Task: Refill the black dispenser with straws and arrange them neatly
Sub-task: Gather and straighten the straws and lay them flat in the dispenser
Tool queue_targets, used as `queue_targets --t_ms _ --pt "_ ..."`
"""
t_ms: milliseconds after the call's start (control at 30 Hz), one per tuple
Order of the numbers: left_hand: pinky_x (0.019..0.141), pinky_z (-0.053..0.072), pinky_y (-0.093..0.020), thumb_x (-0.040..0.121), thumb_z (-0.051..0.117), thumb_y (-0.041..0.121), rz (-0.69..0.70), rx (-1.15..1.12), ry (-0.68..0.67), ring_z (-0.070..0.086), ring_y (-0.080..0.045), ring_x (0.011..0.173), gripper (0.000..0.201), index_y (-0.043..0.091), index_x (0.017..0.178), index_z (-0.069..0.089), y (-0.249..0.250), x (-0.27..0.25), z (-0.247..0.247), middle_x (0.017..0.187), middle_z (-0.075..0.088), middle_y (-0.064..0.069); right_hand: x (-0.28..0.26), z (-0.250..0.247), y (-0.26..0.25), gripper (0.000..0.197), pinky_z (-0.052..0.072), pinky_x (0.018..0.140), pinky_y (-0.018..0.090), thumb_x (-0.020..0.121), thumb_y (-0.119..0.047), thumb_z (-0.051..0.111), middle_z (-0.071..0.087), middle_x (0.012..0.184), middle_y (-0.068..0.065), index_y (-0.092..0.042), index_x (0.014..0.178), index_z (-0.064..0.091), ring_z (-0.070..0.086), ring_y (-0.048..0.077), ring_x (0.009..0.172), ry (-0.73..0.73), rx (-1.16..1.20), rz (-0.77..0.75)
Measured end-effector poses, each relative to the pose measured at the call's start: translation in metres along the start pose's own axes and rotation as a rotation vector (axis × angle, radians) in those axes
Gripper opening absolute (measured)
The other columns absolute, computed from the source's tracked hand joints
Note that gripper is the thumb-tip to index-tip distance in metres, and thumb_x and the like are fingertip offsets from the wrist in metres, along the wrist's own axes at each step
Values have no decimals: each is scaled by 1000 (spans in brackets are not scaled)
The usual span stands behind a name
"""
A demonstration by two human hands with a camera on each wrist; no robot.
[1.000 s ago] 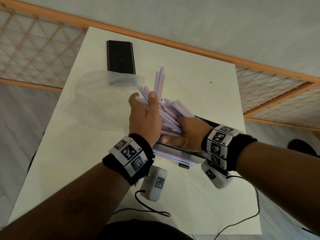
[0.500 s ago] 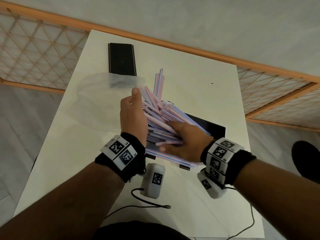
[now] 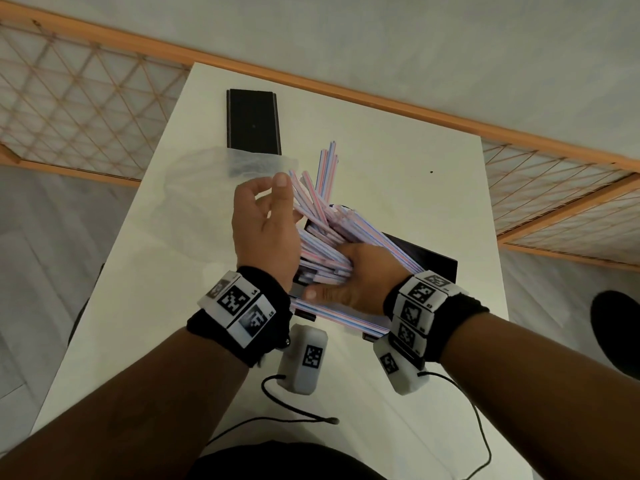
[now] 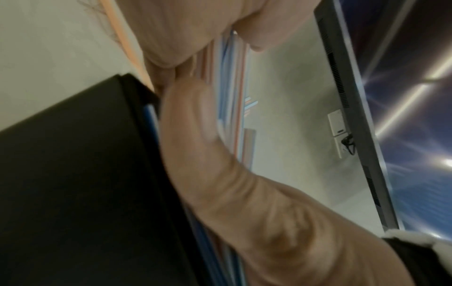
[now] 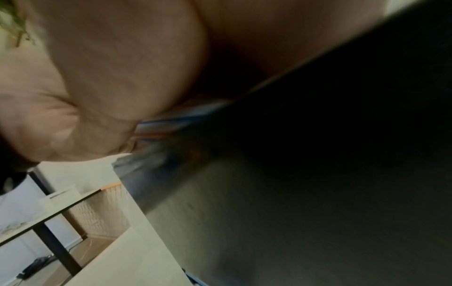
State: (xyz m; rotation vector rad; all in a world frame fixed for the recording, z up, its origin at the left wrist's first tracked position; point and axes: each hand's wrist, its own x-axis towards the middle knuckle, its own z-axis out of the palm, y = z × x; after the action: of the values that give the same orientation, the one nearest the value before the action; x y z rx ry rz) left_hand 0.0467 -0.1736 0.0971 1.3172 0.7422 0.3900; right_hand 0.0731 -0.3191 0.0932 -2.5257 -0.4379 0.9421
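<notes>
On one table (image 3: pixel 398 202), one dispenser (image 3: pixel 429 261) — left hand (image 3: pixel 263 233), right hand (image 3: pixel 360 275), straws (image 3: pixel 325 220) beyond counting.

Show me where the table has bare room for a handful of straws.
Free: the far right of the table, between the dispenser and the far edge; also the near left, beside the left forearm. Crowded: the middle, left hand and right hand on the straws; bag and lid far left; cables near edge.

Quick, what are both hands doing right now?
Left hand: holds straws.
Right hand: holds straws too.
</notes>
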Motion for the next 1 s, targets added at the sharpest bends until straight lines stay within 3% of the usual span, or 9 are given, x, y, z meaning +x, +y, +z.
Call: queue_targets --t_ms 67,200,367,433,533,667,733,833,1000 --pt "88 59 -55 83 52 68 42 30 -4 74 -23 91 46 28 106 55 2 2 0 104 72 2 -2 -3 1 50 41 82 22 59 -72 78 61 91 -22 -42 93 58 58 5 90 -6 22 -4" --pt "90 55 -54 84 50 67 55 35 -1 68 -27 89 44 28 102 57 -2 1 3 90 66 1 -5 -7 -3 52 38 84 20 62 -60 84 58 95 -22 -43 102 56 55 7 93 -66 23 -27" --pt "77 47 -22 106 47 34 100 93 7 55 2 70 19 17 107 54 -7 5 0 81 58 10 -2 -14 -6 55 40 80 22 63 -70 78 58 88 -20 -35 98 55 57 9 91 -7 -77 -23" --pt "68 42 -20 107 45 31 106 130 -7 50 5 61 19 15 107 55 -7 4 2 74 53 10 -5 -17 -5 59 38 76 23 62 -78 71 50 77 -20 -33 96 54 51 11 84 81 -160 -18" --pt "81 39 -25 107 38 43 38 247 -90 58 -11 87 40 11 120 57 -11 -4 2 88 58 9 -11 -14 3 70 45 76 29 57 -86 65 56 84 -12 -29 96 53 56 18 85 66 -214 5" --pt "107 45 -45 82 36 84 1 70 -126 54 -39 125 99 1 133 50 -19 -1 -6 134 56 -25 -31 -6 20 83 47 88 29 60 -84 62 63 111 -6 -26 120 57 58 17 103 214 -185 -73" --pt "112 43 -50 63 45 99 -80 -48 -154 56 -33 129 115 11 137 51 -23 5 -7 139 58 -18 -41 -5 30 74 47 81 30 62 -81 58 61 100 -7 -23 108 60 57 18 94 356 -181 -109" --pt "116 37 -51 52 50 104 -189 -68 -279 54 -24 135 123 25 147 47 -29 5 -3 145 58 -2 -45 -1 37 56 48 76 33 69 -69 69 62 89 -3 -18 94 67 60 20 86 281 -173 -114" --pt "110 41 -59 57 51 102 -215 -123 -287 59 -35 126 113 22 137 54 -31 6 -3 136 62 -14 -32 -1 31 75 47 91 34 64 -81 50 59 103 -2 -27 113 67 55 24 101 222 -239 -119"
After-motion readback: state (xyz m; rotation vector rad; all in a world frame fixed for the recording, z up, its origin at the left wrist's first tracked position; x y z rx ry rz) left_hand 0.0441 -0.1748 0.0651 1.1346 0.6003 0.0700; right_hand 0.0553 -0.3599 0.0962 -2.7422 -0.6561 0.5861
